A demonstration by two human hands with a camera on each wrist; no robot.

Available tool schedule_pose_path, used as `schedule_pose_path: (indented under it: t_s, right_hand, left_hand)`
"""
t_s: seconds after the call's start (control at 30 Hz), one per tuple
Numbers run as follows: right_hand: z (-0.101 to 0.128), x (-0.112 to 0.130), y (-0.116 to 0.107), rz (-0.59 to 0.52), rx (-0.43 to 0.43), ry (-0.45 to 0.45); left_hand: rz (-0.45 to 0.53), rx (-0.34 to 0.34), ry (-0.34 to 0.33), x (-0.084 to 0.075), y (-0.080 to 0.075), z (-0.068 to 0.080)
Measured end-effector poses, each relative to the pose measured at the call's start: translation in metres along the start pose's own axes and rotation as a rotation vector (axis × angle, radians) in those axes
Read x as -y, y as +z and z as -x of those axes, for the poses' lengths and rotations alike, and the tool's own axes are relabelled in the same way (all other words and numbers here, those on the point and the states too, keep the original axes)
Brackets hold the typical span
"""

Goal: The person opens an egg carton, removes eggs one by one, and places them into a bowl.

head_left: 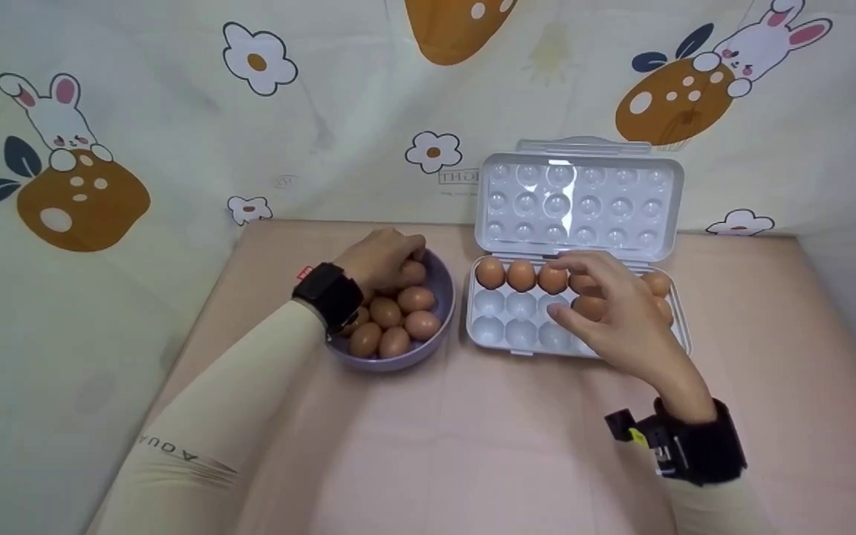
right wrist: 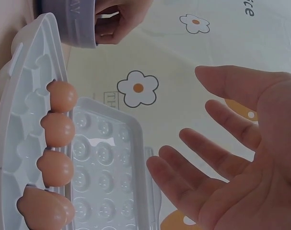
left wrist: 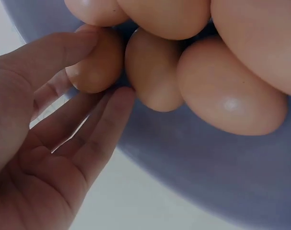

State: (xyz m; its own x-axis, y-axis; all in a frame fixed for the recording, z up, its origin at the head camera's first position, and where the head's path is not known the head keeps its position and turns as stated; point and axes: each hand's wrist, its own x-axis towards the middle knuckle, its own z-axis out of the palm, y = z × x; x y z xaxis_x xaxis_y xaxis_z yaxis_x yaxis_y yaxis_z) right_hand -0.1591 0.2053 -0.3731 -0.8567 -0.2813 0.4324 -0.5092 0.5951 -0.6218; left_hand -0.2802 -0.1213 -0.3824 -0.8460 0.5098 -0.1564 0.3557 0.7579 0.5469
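My left hand [head_left: 382, 260] reaches into the purple bowl [head_left: 391, 365] at its far side. In the left wrist view its thumb and fingers pinch a brown egg [left wrist: 103, 62] that lies against other eggs [left wrist: 157, 72]. Over the white egg carton [head_left: 521, 332], my right hand [head_left: 621, 319] hovers, thumb and fingers apart with nothing between them. Brown eggs [head_left: 490, 273] stand along the carton's back row, and more [head_left: 657, 284] show at its right end, partly hidden by that hand. The front left cups hold no eggs.
The carton's clear lid [head_left: 576, 200] stands raised behind it, near a printed cloth backdrop [head_left: 354, 111]. A pinkish cloth [head_left: 435, 446] covers the table. Bowl and carton sit side by side with a narrow gap.
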Motion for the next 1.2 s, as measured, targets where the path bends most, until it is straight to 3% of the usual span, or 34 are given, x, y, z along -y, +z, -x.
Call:
schedule_pose_path:
  t_s: [0.13, 0.3, 0.37, 0.47, 0.53, 0.7, 0.97, 1.2]
  right_hand:
    - [-0.001, -0.001, 0.001, -0.006, 0.006, -0.011]
    - [0.000, -0.001, 0.001, -0.011, 0.011, -0.018]
    - [0.000, -0.001, 0.000, -0.014, 0.010, -0.019]
    - [0.000, -0.001, 0.000, -0.012, 0.004, -0.013]
    - [0.000, -0.001, -0.002, -0.004, -0.002, -0.010]
    - [-0.001, -0.002, -0.005, -0.006, -0.002, 0.000]
    - [0.000, -0.008, -0.010, 0.015, -0.068, -0.048]
    - [0.001, -0.010, -0.014, 0.038, -0.039, -0.014]
  left_hand:
    - [-0.187, 0.032, 0.035, 0.005, 0.000, -0.007]
    - [-0.226, 0.054, 0.015, 0.004, 0.001, -0.006]
    - [-0.073, 0.051, -0.056, 0.003, 0.001, -0.002]
    - [0.095, 0.006, -0.099, 0.000, 0.001, 0.005]
    - [0.130, -0.019, -0.067, -0.001, 0.000, 0.009]
    - [-0.105, -0.089, 0.118, -0.004, -0.004, 0.008]
    - [-0.198, -0.241, 0.155, -0.024, -0.004, 0.016]
    - [-0.157, -0.352, 0.165, -0.044, 0.001, 0.030]
